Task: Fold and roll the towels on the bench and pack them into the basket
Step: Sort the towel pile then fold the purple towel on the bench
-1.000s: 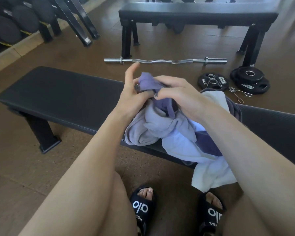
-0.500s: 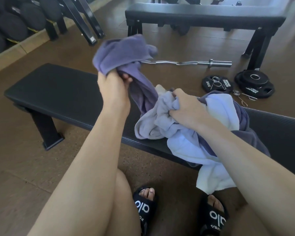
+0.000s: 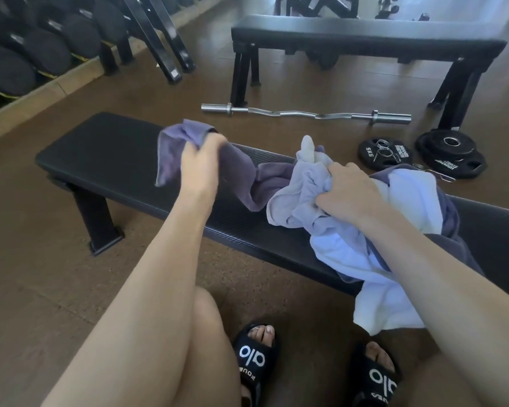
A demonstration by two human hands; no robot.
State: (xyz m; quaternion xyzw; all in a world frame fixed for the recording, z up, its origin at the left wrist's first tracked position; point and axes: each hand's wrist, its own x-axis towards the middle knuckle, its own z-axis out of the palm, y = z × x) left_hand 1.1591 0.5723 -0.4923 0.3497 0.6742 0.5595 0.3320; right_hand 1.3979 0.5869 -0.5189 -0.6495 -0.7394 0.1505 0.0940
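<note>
On the black padded table (image 3: 121, 148), the right hand (image 3: 347, 190) clutches the heap of soft lilac and white towels (image 3: 344, 248). Farther left, the left hand (image 3: 202, 163) grips a limp, light purple towel (image 3: 171, 151); corners look best for holding.

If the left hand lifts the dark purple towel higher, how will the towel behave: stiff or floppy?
Probably floppy: the dark purple towel droops on both sides of the left hand and sags onto the bench. It likely drags on the pile of towels, since its far end lies against it. It seems light, as one hand holds it.
</note>
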